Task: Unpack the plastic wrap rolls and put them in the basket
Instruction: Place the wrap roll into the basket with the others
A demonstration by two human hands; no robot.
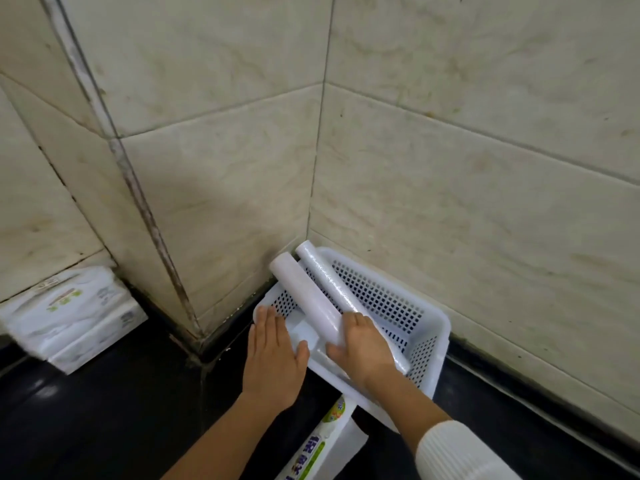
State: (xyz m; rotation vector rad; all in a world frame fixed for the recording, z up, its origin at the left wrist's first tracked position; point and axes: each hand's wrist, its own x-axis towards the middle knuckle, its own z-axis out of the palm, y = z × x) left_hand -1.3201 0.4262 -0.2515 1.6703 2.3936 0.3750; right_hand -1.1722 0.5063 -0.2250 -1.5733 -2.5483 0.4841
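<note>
White perforated basket (pixel 391 306) sits on the dark tabletop (pixel 104 410), pushed into the tiled wall corner at 12 o'clock. Two plastic wrap rolls lean in it, upper ends resting over the far rim by the corner.

Near roll (pixel 306 296): matte white, running from 11 o'clock down to 5 o'clock. Right hand (pixel 363 348) grips its lower end; fingers (pixel 337 351) curl around it from above, thumb side hidden.

Far roll (pixel 332 282): glossy, just beside the near roll on its 3 o'clock side, lower end passing behind the right hand to the basket's near wall. Whether the fingers touch it, cannot tell.

Left hand (pixel 273 355): flat, fingers spread and holding nothing, palm pressed on the basket's left near rim.

Printed packaging (pixel 322 445) lies at 6 o'clock between the forearms. Wrapped tissue packs (pixel 72 313) at 9 o'clock, well apart.
</note>
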